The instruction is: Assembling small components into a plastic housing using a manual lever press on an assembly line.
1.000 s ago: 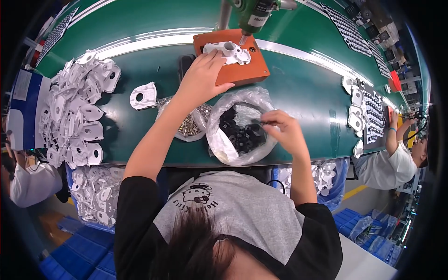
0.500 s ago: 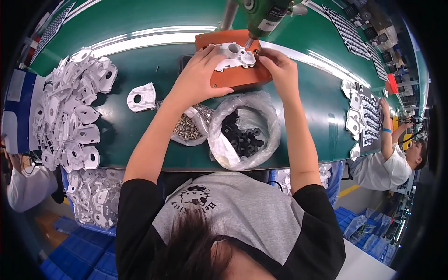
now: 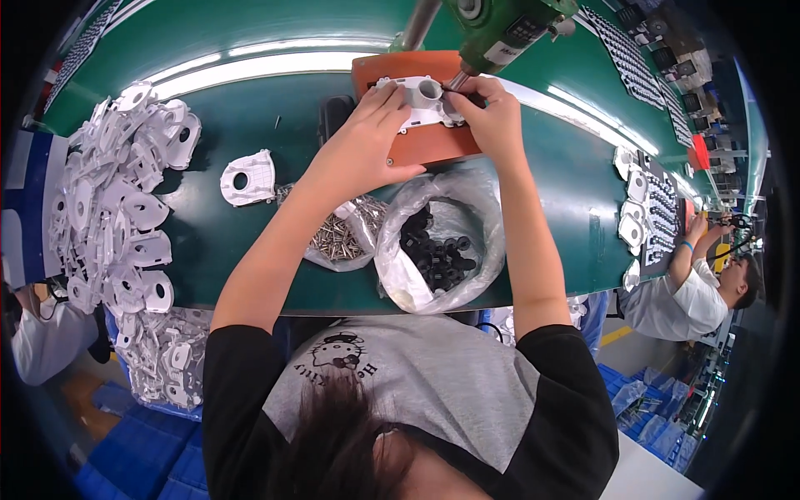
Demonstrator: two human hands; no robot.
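A white plastic housing [image 3: 429, 93] lies on an orange fixture block [image 3: 442, 143]. My left hand [image 3: 364, 142] holds the housing against the block by its left side, fingers laid over it and thumb stretched out apart. At the housing's right end, my right hand [image 3: 495, 117] pinches with thumb and forefinger; a small dark thing shows at the fingertips, too hidden to name. Just above these fingers comes down the metal tip of a green machine head [image 3: 500, 37]. Nearer me, one clear bag [image 3: 346, 235] holds metal screws and another bag [image 3: 487, 237] holds small black parts.
White plastic housings [image 3: 125, 192] are heaped at the left, and a single one [image 3: 248, 177] lies beside the screw bag. At the right, more housings [image 3: 633, 212] lie by a tray of black parts [image 3: 662, 208], where another person [image 3: 700, 287] works.
My right hand has shifted a little left and up, closer over the housing. The housing is now partly covered by its fingers. The left hand stays on the housing.
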